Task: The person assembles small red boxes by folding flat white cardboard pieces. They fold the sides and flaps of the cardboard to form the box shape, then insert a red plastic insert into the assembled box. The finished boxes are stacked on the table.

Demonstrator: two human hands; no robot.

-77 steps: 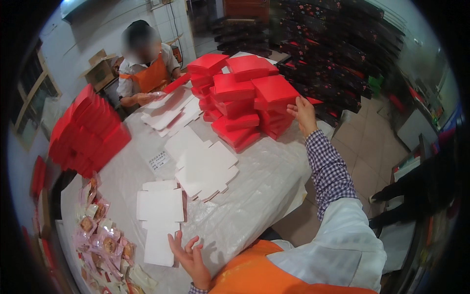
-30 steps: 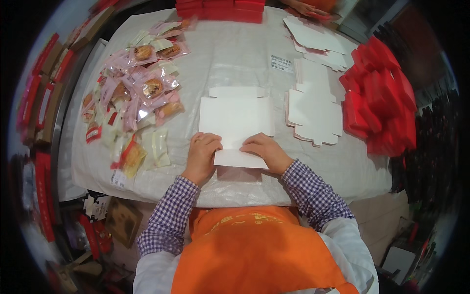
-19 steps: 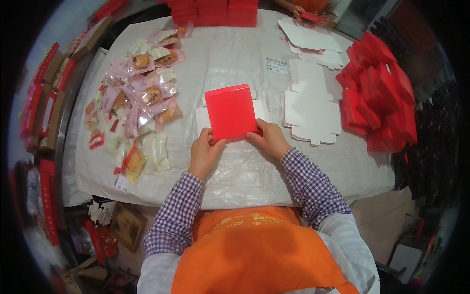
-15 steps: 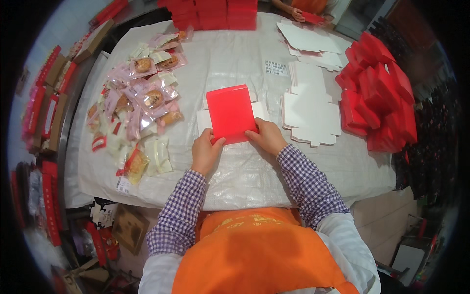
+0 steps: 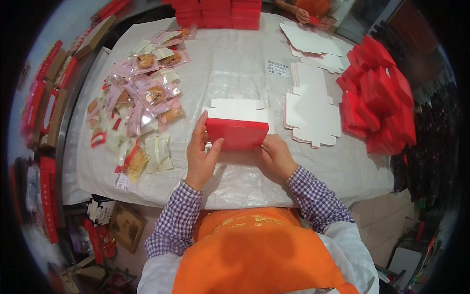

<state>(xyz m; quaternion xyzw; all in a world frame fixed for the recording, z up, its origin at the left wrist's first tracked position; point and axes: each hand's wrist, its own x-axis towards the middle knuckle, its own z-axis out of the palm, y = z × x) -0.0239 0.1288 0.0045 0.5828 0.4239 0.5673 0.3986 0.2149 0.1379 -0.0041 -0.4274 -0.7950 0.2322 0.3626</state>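
At a covered tabletop (image 5: 235,59), a left hand (image 5: 201,159) and right hand (image 5: 278,156) hold a red box (image 5: 237,134).
Both are half-curled at its opposite sides; the box is between wrapped pastries (image 5: 154,95) and white cardboard blanks (image 5: 312,115).

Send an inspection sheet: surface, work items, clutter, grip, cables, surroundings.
Surface: pale plastic sheet over the table, wrinkled.
Work items: red carton between the hands; flat white blanks to its right; piled red boxes farther right.
Clutter: wrapped pastries heaped left.
Grip: left hand on the carton's left end, right hand on its right.
Cables: nothing seen.
Surroundings: co-worker's hand beyond the table's far right.
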